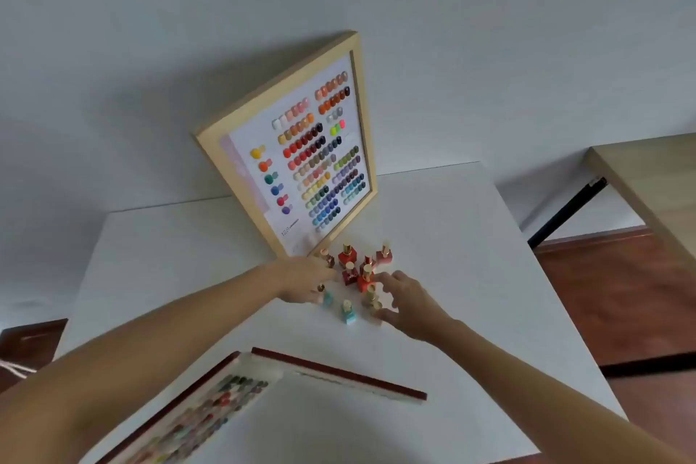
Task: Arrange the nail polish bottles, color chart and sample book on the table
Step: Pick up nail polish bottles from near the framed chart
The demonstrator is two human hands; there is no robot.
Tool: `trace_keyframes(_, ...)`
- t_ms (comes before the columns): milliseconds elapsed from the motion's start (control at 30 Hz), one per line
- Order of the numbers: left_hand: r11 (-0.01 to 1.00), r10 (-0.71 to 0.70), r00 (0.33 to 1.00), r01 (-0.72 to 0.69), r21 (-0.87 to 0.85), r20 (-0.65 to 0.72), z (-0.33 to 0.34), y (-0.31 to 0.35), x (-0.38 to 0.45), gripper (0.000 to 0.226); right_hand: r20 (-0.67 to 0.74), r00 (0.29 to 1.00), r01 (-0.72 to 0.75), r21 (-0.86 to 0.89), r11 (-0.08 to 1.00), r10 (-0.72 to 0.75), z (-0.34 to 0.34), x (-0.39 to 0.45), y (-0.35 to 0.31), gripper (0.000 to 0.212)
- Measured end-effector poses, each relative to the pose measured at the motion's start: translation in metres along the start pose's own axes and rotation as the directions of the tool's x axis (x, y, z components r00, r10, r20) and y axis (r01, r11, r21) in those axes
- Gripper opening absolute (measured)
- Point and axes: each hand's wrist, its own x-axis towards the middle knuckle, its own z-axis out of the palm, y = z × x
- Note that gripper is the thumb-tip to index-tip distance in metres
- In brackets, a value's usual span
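Reaching into the bottles at frame centre, the left hand and right hand seem to gather them below the propped color chart; blur hides each grip.

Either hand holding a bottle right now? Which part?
Cannot tell. Left hand and right hand both reach into the nail polish bottles, fingers curled among them, but blur hides any grip.

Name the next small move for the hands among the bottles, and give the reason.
Probably the right hand should draw the pale gold-capped bottle at its fingers out of the cluster, because the small gold-capped nail polish bottles stand bunched before the wooden-framed color chart, not in rows. Its grip is blurred.
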Motion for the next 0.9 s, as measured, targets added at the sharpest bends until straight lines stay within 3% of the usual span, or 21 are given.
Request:
trace_keyframes(200, 0.971, 0.2, 0.976, -0.185, 0.154, -0.085, 0.016, -0.004, 0.02, 0.042, -0.045, 0.994, -0.097, 0.044, 0.994, 0.099, 0.017, 0.013, -0.011, 0.047)
trace_keyframes(400, 0.913, 0.388, 0.892, -0.338, 0.228, -0.233, 0.036, -0.009, 0.023, 0.035, -0.152, 0.975, -0.164, 0.019, 0.986, 0.165, 0.031, 0.019, -0.015, 0.029)
trace_keyframes(600, 0.881, 0.456, 0.85, -0.388, 0.273, -0.265, 0.05, -0.006, 0.025, 0.056, -0.16, 0.965, -0.212, -0.012, 0.977, 0.208, 0.04, 0.019, -0.017, 0.016)
trace_keyframes(900, 0.877, 0.445, 0.869, -0.376, 0.298, -0.215, 0.055, -0.008, 0.035, 0.026, -0.169, 0.965, -0.208, -0.021, 0.978, 0.202, 0.037, 0.013, -0.006, 0.021)
